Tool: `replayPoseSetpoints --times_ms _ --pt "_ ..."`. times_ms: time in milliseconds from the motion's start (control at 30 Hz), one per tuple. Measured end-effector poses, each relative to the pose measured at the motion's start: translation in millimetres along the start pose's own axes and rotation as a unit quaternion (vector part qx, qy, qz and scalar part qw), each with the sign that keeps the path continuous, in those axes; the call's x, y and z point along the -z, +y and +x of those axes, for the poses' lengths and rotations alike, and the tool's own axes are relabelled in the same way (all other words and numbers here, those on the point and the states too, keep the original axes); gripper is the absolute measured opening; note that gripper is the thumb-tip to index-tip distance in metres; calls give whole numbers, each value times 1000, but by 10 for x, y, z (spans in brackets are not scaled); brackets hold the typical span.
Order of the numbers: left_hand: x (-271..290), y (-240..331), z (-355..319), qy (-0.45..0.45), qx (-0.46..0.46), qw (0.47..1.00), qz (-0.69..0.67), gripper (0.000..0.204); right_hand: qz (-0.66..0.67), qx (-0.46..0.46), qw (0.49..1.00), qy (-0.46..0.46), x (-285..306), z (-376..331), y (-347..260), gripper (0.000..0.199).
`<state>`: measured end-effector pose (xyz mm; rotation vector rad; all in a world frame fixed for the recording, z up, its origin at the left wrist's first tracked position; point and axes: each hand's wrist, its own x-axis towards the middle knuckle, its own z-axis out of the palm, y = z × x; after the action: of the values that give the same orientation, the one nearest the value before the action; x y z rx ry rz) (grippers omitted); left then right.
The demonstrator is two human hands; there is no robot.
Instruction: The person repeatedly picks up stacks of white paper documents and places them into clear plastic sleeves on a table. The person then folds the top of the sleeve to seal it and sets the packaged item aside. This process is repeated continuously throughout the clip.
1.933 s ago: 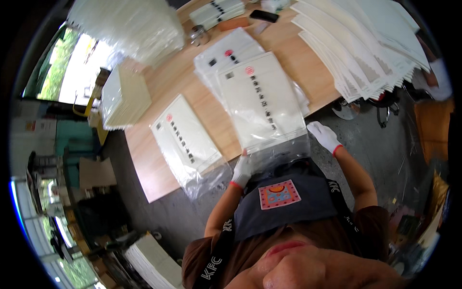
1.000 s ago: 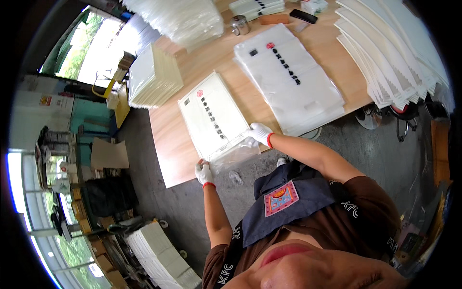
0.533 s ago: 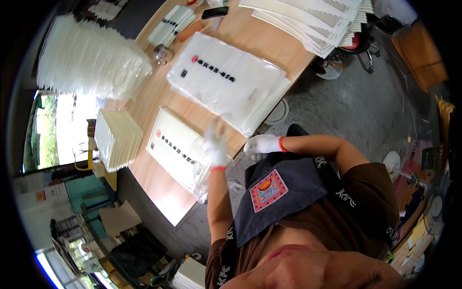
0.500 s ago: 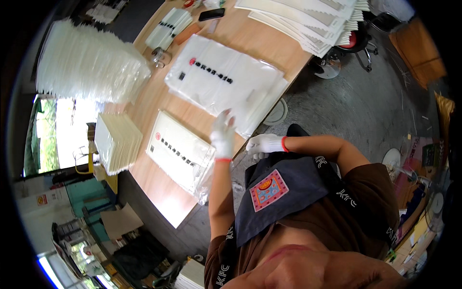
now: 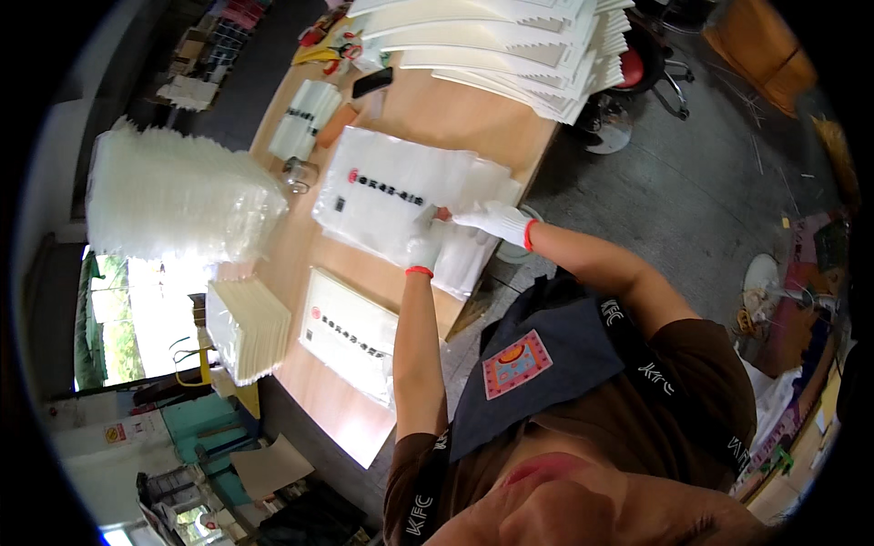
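Observation:
A pile of flat, clear-and-white plastic bags (image 5: 373, 168) with dark printing and a red mark lies on the table. Over its near right part, my two white-gloved hands come close together. My left hand (image 5: 424, 244) reaches up onto the bags, bare fingertips showing past the glove; its finger pose is blurred. From the right, my right hand (image 5: 496, 221) lies over the bags with its fingers stretched toward the left hand's fingertips. Whether either hand pinches a bag edge is not clear. Nearer to me rests a wrapped, cream-coloured flat pack (image 5: 346, 341) with similar printing.
A tall stack of wrapped packs (image 5: 182, 196) and a lower stack (image 5: 246, 328) stand along the table's left side. Fanned white sheets (image 5: 492, 41) cover the far end. A glass jar (image 5: 299, 175), a black phone (image 5: 371, 83) and a small bundle of bags (image 5: 305, 118) lie farther back.
My right hand has moved from beside my apron onto the pile of bags. My left hand, raised before, is now lower against the bags. The view has shifted.

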<state>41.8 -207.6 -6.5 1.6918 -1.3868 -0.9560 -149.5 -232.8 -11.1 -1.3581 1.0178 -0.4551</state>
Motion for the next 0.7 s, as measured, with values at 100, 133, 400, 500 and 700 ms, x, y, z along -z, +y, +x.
replayPoseSetpoints --times_ms 100,133,400,500,700 --pt "334 -75 62 13 -108 987 118 24 -98 -5 995 34 -78 172 -447 47" --pt "556 -321 106 65 -134 986 72 23 -213 99 970 68 -246 364 -113 48" --pt "647 946 -22 37 -52 976 -207 37 -303 96 943 -94 596 77 -299 47" --pt "128 1397 -80 -29 -61 992 -106 33 -226 288 930 -14 297 309 -457 34" --pt "-543 2126 -905 -54 -287 954 62 34 -466 118 875 -59 75 355 -383 36"
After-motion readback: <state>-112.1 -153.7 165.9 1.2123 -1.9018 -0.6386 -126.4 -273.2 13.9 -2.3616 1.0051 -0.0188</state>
